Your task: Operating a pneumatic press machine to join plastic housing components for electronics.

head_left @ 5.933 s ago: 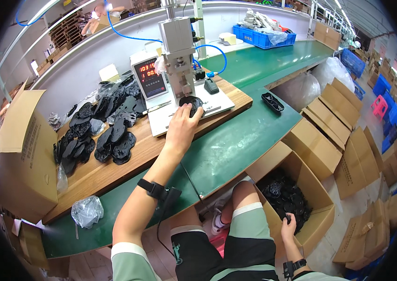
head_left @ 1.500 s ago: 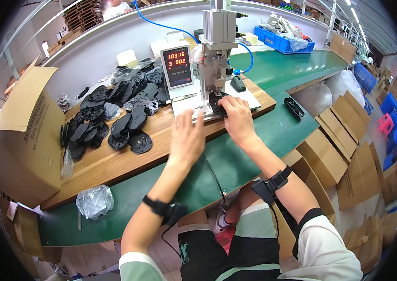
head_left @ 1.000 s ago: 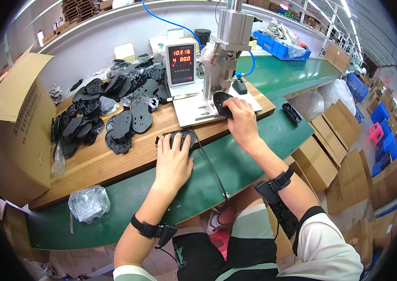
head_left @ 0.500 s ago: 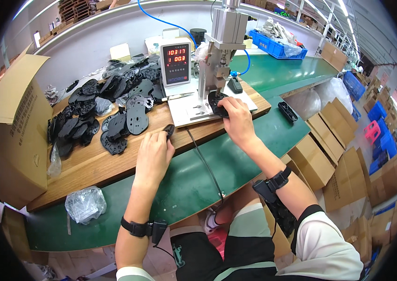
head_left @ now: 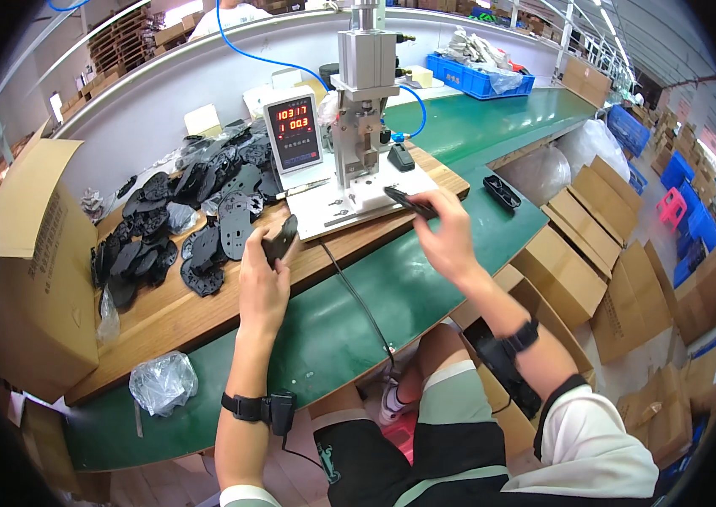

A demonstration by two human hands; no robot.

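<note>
- right hand (head_left: 445, 235) pinches a black plastic shell (head_left: 409, 203), long axis slanting up-left toward the press (head_left: 366, 72), so it's nearer
- left hand (head_left: 262, 283) grips a second shell (head_left: 280, 242), lower-left of it

The part (head_left: 278, 242) in my left grip (head_left: 263, 283) looks like smooth plastic; the press (head_left: 367, 63), matt metal; the board (head_left: 172, 334), grained wood; the tabletop (head_left: 426, 266), smooth and glossy.

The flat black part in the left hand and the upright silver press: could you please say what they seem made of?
Flat black part: probably plastic, satin, from its soft sheen. Upright silver press: likely metal, smooth, from its grey gleam and crisp edges.
</note>
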